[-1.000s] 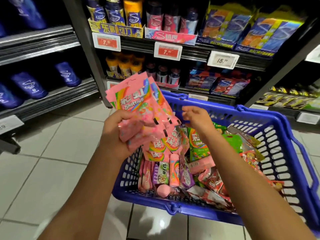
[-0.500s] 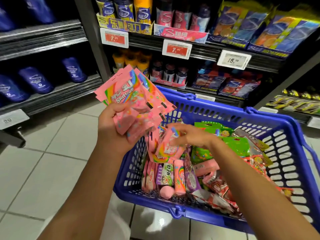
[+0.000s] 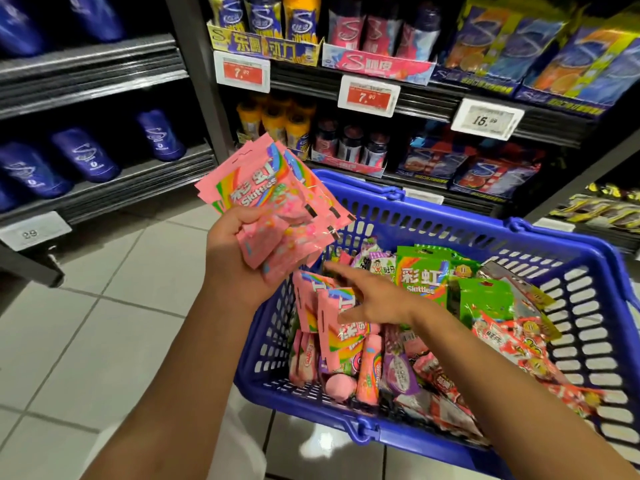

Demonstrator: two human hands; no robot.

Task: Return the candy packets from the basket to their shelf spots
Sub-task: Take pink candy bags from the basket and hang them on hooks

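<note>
The blue basket (image 3: 433,216) sat on the tiled floor (image 3: 104,341), right in front of the shelves (image 3: 450,105). Everything here is told from that basket.

The left hand (image 3: 239,258) was up above the basket's left rim. Its fingers & thumb were curled tight round a fanned bunch of pink Skittles packets (image 3: 266,199). The tops of the packets pointed up & away from the basket, toward the shelves.

The right hand (image 3: 377,299) was inside the basket, near its left wall. Its fingers were stretched out & spread, w/ the pointer finger aimed at the left wall. It lay on two more pink packets in the basket (image 3: 332,313), which stood up on edge vs the left wall. Can't tell if the thumb had a grip on them; the fingers looked straight, not curled.

Lower in the basket, by the near rim, were pink tube sweets (image 3: 369,372), a round pink sweet (image 3: 341,388) & a purple packet (image 3: 398,372). In the middle sat green Skittles packets (image 3: 424,275). Toward the basket's right side lay red & white packets (image 3: 512,344).

Behind the basket, the shelves had small bottles (image 3: 349,147) & price tags (image 3: 369,95). Left of the basket, another shelf held dark blue packs (image 3: 85,154).
</note>
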